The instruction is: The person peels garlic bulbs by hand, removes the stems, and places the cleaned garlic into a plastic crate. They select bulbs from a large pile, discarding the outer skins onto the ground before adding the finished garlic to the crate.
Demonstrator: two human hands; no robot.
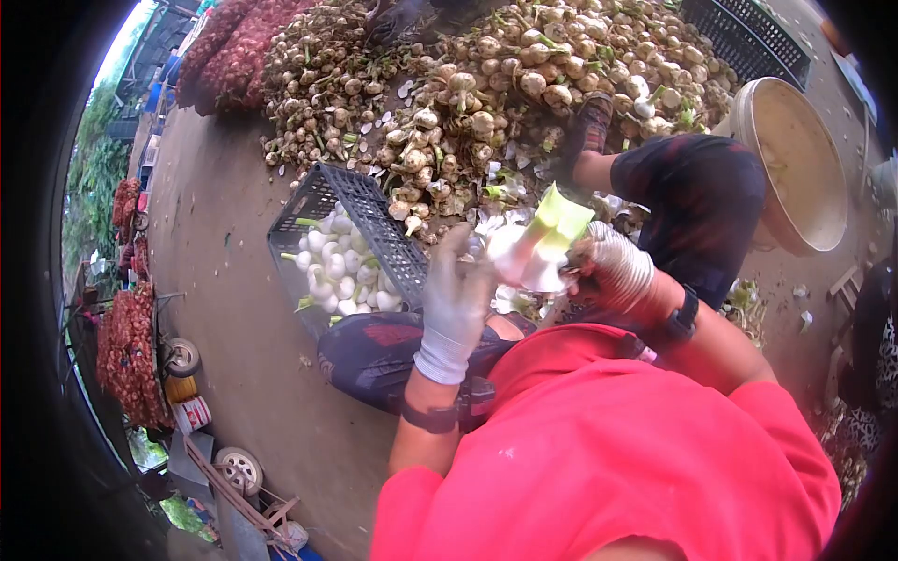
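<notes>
White garlic bulb (524, 257) pinched by two gloved hands, left grip (458, 299), right grip (613, 271), one crate (374, 220).

Floor (224, 280): bare concrete, dusty. Directly on it are heaped unpeeled garlic bulbs (486, 84); a black plastic crate (360, 210) of peeled white bulbs is set at the heap's edge. Red mesh sacks (229, 51) are piled beside the heap. Loose skins (804, 304) are scattered.

Both gloved hands, left hand (456, 297) & right hand (613, 269), grip garlic bulb (526, 254) nr black crate (369, 220) w/ peeled bulbs.
</notes>
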